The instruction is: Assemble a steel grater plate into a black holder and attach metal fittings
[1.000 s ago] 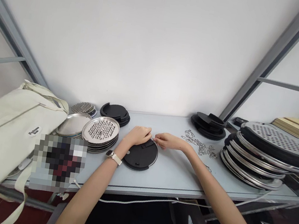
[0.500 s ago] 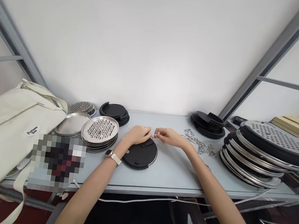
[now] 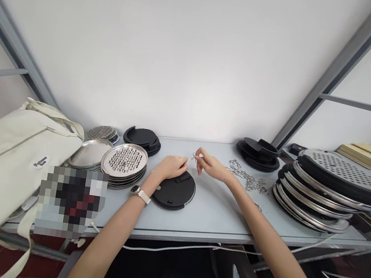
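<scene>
A round black disc (image 3: pixel 174 194) lies flat on the grey table in front of me. My left hand (image 3: pixel 171 167) is closed over the disc's far edge, its fingers curled and partly hidden. Between thumb and forefinger of my right hand (image 3: pixel 207 163) is a small bent metal wire hook (image 3: pixel 194 157), raised just above and beyond the disc. A scattered heap of similar wire hooks (image 3: pixel 251 182) lies to the right of that hand, partly behind the forearm.
On the left stand a stack of round grater plates (image 3: pixel 124 161), plain metal discs (image 3: pixel 90 154), black rings (image 3: pixel 142 140) and a cream bag (image 3: pixel 10 168). To the right are more black parts (image 3: pixel 258 154) and a tall stack of metal-and-black discs (image 3: pixel 322 201). A white cable (image 3: pixel 172 249) runs along the front edge.
My right hand has lifted up and away from the disc's far edge with the wire hook in its fingers. The left hand and the disc have stayed in place.
</scene>
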`<state>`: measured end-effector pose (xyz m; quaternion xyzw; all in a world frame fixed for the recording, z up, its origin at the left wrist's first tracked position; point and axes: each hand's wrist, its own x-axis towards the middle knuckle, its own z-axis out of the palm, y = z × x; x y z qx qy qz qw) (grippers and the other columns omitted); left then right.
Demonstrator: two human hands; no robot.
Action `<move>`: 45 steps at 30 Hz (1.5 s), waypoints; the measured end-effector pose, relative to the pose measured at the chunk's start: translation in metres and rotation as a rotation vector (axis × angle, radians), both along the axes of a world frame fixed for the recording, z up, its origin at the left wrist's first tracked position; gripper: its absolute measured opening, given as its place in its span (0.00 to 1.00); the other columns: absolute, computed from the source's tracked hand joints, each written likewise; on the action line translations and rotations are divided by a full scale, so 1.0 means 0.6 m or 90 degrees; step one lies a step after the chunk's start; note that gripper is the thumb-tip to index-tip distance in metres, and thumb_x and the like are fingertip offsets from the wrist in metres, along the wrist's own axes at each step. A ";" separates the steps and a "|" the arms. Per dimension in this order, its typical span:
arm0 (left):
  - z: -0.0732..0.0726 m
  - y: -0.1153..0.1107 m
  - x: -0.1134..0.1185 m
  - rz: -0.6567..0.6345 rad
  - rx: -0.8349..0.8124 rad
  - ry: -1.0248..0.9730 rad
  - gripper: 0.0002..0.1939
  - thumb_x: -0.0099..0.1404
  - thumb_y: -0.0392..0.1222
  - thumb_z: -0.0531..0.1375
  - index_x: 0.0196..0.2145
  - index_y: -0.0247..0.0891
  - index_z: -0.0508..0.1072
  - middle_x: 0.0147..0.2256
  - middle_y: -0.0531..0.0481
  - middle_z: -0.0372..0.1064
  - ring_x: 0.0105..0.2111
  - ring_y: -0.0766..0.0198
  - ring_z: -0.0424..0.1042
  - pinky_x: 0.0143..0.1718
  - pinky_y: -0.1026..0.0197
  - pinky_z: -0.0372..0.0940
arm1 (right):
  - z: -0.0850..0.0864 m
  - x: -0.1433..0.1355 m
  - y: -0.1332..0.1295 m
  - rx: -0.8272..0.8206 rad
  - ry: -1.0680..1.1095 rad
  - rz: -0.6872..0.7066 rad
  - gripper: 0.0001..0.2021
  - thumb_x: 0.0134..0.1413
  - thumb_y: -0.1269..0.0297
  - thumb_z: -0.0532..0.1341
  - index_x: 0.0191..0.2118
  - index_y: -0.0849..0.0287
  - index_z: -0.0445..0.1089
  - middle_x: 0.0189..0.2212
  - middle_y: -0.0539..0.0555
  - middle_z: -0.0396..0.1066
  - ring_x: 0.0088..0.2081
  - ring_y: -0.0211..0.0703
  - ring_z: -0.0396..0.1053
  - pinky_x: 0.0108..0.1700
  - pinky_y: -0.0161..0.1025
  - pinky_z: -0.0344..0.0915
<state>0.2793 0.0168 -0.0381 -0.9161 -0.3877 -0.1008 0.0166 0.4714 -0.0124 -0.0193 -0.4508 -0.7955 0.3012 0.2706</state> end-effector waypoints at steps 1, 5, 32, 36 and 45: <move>0.000 0.000 0.000 0.000 0.001 0.000 0.10 0.66 0.40 0.47 0.33 0.37 0.66 0.30 0.46 0.70 0.31 0.59 0.70 0.32 0.61 0.58 | 0.000 0.000 0.001 0.004 0.015 -0.005 0.10 0.62 0.55 0.42 0.38 0.55 0.51 0.19 0.45 0.65 0.26 0.38 0.64 0.38 0.37 0.59; 0.001 -0.001 0.000 -0.005 0.003 -0.001 0.09 0.65 0.40 0.48 0.33 0.37 0.66 0.31 0.46 0.70 0.31 0.59 0.70 0.32 0.61 0.58 | 0.001 0.000 0.002 0.070 0.058 -0.025 0.09 0.62 0.56 0.42 0.38 0.55 0.51 0.19 0.44 0.63 0.25 0.37 0.62 0.37 0.36 0.59; 0.002 -0.002 0.000 0.000 -0.015 -0.010 0.10 0.66 0.41 0.47 0.34 0.37 0.66 0.31 0.46 0.70 0.32 0.58 0.70 0.33 0.61 0.58 | 0.003 -0.020 -0.006 0.235 0.105 -0.155 0.15 0.61 0.52 0.44 0.34 0.57 0.60 0.30 0.53 0.66 0.33 0.40 0.64 0.39 0.34 0.59; 0.004 -0.004 0.000 0.005 -0.017 -0.006 0.11 0.66 0.41 0.47 0.34 0.37 0.66 0.31 0.45 0.70 0.32 0.59 0.70 0.33 0.61 0.58 | -0.015 -0.019 0.004 0.125 0.150 -0.106 0.14 0.60 0.53 0.45 0.32 0.57 0.57 0.28 0.51 0.67 0.31 0.38 0.65 0.38 0.35 0.60; 0.002 -0.002 -0.001 0.005 -0.013 0.011 0.13 0.67 0.43 0.45 0.34 0.37 0.67 0.31 0.45 0.70 0.31 0.59 0.70 0.33 0.61 0.59 | -0.025 -0.010 0.004 -0.075 -0.030 0.018 0.14 0.57 0.52 0.47 0.31 0.58 0.57 0.21 0.46 0.60 0.22 0.33 0.57 0.27 0.32 0.56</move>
